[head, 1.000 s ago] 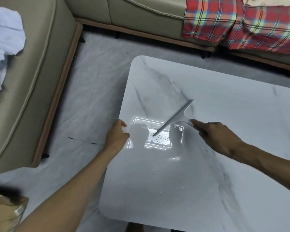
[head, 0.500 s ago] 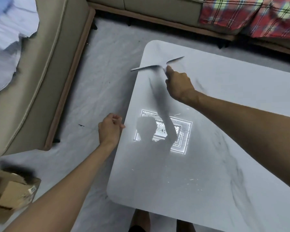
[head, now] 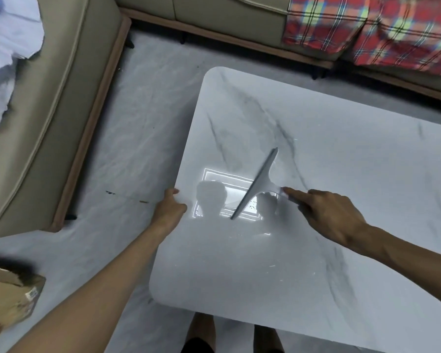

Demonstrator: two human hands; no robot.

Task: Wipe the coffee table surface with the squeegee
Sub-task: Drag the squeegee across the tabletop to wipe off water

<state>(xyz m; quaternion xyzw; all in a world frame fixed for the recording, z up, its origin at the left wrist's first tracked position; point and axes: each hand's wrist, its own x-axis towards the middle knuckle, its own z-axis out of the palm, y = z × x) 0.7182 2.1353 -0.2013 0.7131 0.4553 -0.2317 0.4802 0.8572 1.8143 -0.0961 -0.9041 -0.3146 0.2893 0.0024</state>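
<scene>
Roughly mid-task, judging by the surface alone. Largest first: the beige sofa [head: 49, 118] runs along the left and far sides, with a red plaid blanket [head: 367, 29] draped on its far right section and pale cloth [head: 5, 47] heaped at far left. The coffee table [head: 354, 250], a white marble-look slab with grey veins, fills the middle and right. Its left-centre shows a bright rectangular reflection; no puddle or obvious streak band is readable, so which areas are wiped cannot be told. A few faint specks sit near the near edge, so that zone probably needs a pass, and the right half looks untouched as far as can be judged. A cardboard box [head: 8, 299] sits on the floor at near left.

The right hand [head: 334, 215] is clenched on the handle of the squeegee [head: 257, 184], index finger stretched along it. The tool sits left of centre on the table, blade running diagonally from far right to near left and seemingly against the top. The left hand [head: 169, 207] grips the table's left edge, fingers curled over the rim, bracing.
</scene>
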